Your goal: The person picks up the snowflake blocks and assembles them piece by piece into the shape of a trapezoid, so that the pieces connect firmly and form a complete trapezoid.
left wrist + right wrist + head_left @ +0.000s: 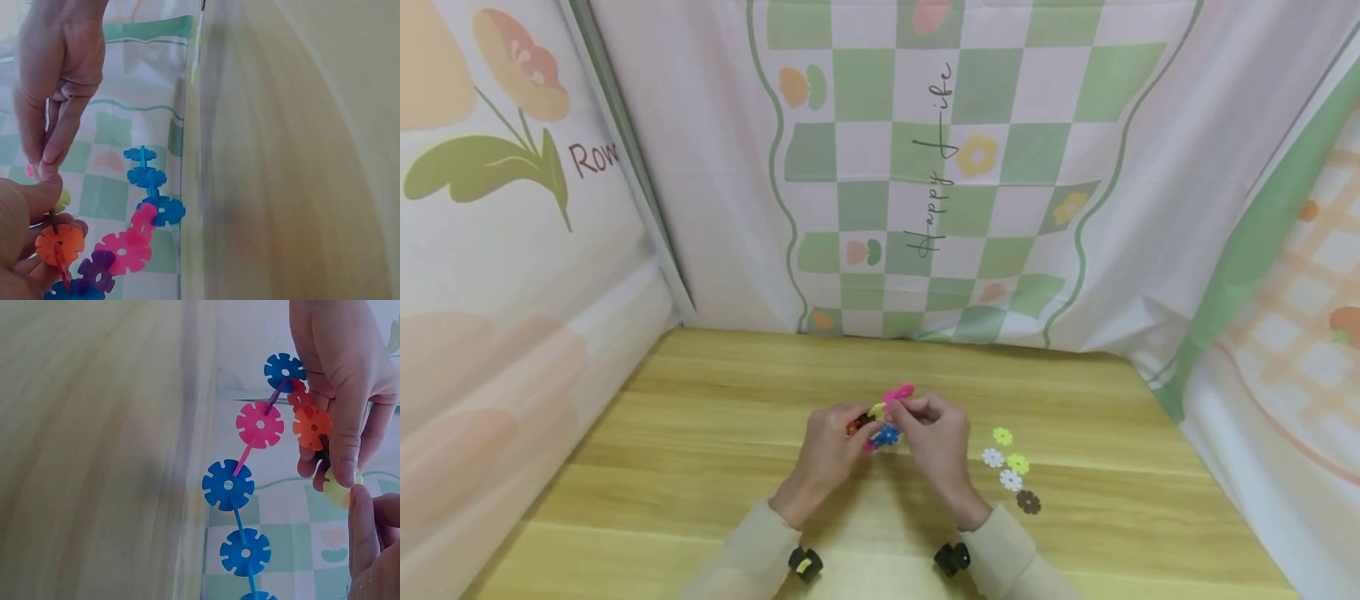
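A chain of slotted, flower-shaped plastic discs hangs from my left hand [829,450], whose thumb and fingers grip it near a yellow disc [337,489]. Beside that sit an orange disc [59,245] and a dark brown disc seen edge-on. Red, blue and purple discs follow, then a pink disc [260,425] and several blue discs [228,485] at the free end. My right hand [942,442] meets the left at the fingertips, pinching a bright pink disc [898,392] against the yellow one. Fingers hide most of that joint.
To the right of my right hand, loose discs lie on the wooden table [1112,517]: yellow discs [1002,436], white discs [1011,480] and a brown disc [1028,502]. Printed curtains [925,208] enclose the table at the back and both sides.
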### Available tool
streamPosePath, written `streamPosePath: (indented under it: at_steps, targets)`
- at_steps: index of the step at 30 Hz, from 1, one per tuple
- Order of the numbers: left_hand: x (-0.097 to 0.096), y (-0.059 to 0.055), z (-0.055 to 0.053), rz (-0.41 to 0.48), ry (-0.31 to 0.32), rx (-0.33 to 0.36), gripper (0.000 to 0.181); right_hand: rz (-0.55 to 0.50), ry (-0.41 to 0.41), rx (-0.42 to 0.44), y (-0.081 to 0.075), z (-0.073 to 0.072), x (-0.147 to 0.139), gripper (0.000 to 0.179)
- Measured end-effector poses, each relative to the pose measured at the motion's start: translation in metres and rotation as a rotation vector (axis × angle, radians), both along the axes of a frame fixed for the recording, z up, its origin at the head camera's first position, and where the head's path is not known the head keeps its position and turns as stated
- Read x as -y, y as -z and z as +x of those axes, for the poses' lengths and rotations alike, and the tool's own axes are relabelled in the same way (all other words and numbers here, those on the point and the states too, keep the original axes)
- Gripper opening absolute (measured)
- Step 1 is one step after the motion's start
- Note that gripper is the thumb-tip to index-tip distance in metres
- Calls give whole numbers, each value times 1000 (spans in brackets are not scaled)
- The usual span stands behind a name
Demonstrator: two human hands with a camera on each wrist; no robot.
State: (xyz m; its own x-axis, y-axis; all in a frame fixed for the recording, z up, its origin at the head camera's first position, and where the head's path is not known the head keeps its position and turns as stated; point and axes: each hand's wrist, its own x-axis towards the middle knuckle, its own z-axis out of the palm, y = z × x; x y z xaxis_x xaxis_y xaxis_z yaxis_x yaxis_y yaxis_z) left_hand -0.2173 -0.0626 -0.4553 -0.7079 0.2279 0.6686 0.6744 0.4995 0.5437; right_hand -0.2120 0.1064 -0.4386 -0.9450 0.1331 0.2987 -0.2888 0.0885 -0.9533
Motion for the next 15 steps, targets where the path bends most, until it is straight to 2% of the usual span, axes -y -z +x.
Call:
streamPosePath:
  at_steps: [3, 7, 11, 15]
  targets:
    - [0, 0, -1, 2, -2, 59, 17, -5, -16, 25, 0, -1, -2, 9]
    - [0, -1, -1, -1, 9, 185, 27, 40, -27, 73, -1, -1, -3, 10]
    - [1, -1, -2, 15, 64, 306, 40, 107, -29, 84, 1, -2, -2, 9]
    - [3, 1, -3, 57, 146, 402, 43, 160, -39, 76, 4, -1, 0, 6]
